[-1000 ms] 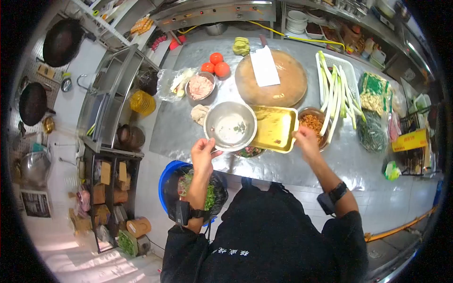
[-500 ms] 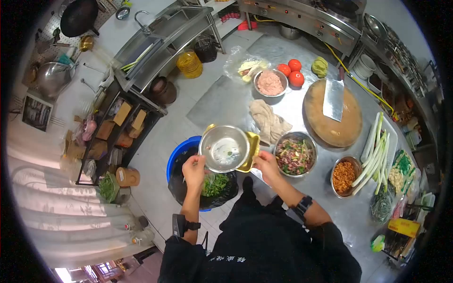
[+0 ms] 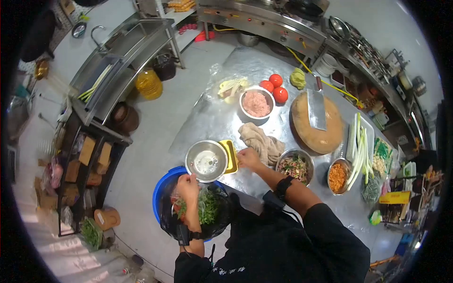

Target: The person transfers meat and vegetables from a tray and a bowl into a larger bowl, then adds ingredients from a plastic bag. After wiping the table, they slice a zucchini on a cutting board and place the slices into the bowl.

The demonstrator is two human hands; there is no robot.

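My left hand (image 3: 188,187) is closed at the lower rim of a steel bowl (image 3: 196,158), whose inside shows a few whitish smears and small bits. Partly behind this bowl is a yellow tray (image 3: 231,158), and my right hand (image 3: 248,158) pinches its right edge. Bowl and tray overlap the table's near left edge. Just below them stands a blue bin (image 3: 157,191) lined with a black bag, with green leafy scraps (image 3: 206,207) inside. A crumpled beige cloth (image 3: 259,143) lies beyond my right hand. Under my right forearm sits a bowl of sliced meat mix (image 3: 295,167).
On the steel table (image 3: 198,127) are minced meat (image 3: 256,104) in a bowl, tomatoes (image 3: 280,95), a round chopping board (image 3: 306,134) bearing a cleaver (image 3: 317,111), spring onions (image 3: 359,146) and an orange-brown chopped food (image 3: 337,178). A black shelf (image 3: 89,160) stands left.
My view has shifted, with the table scene now further left. The bowl has moved toward the left of the yellow tray, so more of the tray shows. Both hands keep their hold.
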